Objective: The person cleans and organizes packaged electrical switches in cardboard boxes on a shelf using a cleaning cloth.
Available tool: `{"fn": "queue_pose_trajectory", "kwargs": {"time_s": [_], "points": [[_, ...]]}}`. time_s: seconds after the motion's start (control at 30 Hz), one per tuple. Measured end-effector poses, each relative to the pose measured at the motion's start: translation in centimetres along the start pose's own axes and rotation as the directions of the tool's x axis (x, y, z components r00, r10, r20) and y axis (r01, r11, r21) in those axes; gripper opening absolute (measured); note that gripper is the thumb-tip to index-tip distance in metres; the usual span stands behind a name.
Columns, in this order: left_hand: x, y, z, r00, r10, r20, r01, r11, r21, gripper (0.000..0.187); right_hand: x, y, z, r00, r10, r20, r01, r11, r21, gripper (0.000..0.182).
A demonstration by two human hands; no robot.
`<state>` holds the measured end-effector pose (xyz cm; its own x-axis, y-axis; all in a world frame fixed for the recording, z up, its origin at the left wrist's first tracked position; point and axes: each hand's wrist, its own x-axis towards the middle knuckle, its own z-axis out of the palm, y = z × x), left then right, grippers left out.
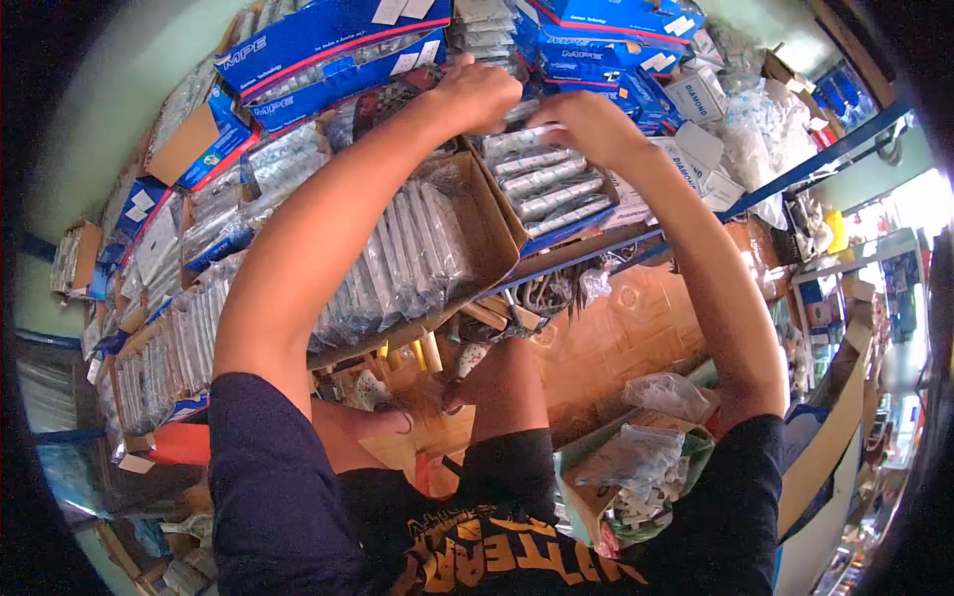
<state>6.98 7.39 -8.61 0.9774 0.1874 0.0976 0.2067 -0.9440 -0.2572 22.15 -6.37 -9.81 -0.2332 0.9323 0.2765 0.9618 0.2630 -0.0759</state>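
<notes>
Both arms reach forward over the shelf of boxes. My left hand [481,96] is closed above the back of an open blue box, its fingertips bent away from view; what they hold, if anything, is hidden. Beside it on the right, my right hand [588,126] has its fingers bent down at the back edge of the same box, near a wrapped packet. Rows of clear-wrapped packets [547,186] lie in this box. A larger cardboard box [494,216] with upright plastic-wrapped packets [402,253] stands to its left, under my left forearm.
Blue MPE boxes [333,45] are stacked at the back. White DIAMOND boxes [701,96] and clear plastic bags [765,129] lie at the right, by a blue metal bar [830,154]. Below, an open box of plastic packets [636,477] sits beside my legs on the tiled floor.
</notes>
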Motion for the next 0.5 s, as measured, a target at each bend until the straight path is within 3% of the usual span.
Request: {"fn": "queue_pose_trajectory", "kwargs": {"time_s": [0.07, 0.13, 0.17, 0.27, 0.4, 0.5], "points": [[-0.2, 0.0, 0.5, 0.999, 0.023, -0.026, -0.024, 0.999, -0.033, 0.012, -0.6, -0.4, -0.2, 0.999, 0.035, 0.013, -0.036, 0.999, 0.015, 0.019], [-0.1, 0.0, 0.5, 0.996, 0.035, -0.085, -0.039, 0.999, -0.036, 0.010, -0.9, -1.1, -0.4, 0.982, 0.182, 0.055, -0.181, 0.983, -0.036, 0.018], [0.0, 0.3, 0.3, 0.999, 0.017, -0.039, -0.017, 1.000, 0.015, 0.010, -0.6, -0.8, 0.0, 0.999, 0.038, 0.018, -0.034, 0.978, -0.204, 0.020], [-0.5, -0.1, 0.0, 0.997, 0.063, -0.035, -0.064, 0.998, -0.017, 0.010, -0.6, -1.2, -0.3, 0.990, 0.114, 0.087, -0.089, 0.965, -0.248, 0.025], [-0.8, -0.3, -0.7, 0.996, 0.059, -0.069, -0.060, 0.998, -0.018, 0.012, -1.5, -1.8, -1.4, 0.991, 0.123, 0.055, -0.110, 0.974, -0.199, 0.022], [-1.6, 0.4, -1.9, 0.990, 0.056, -0.127, -0.050, 0.998, 0.046, 0.013, -2.2, -1.6, -2.2, 0.998, -0.033, -0.051, 0.022, 0.979, -0.202, 0.030]]}}
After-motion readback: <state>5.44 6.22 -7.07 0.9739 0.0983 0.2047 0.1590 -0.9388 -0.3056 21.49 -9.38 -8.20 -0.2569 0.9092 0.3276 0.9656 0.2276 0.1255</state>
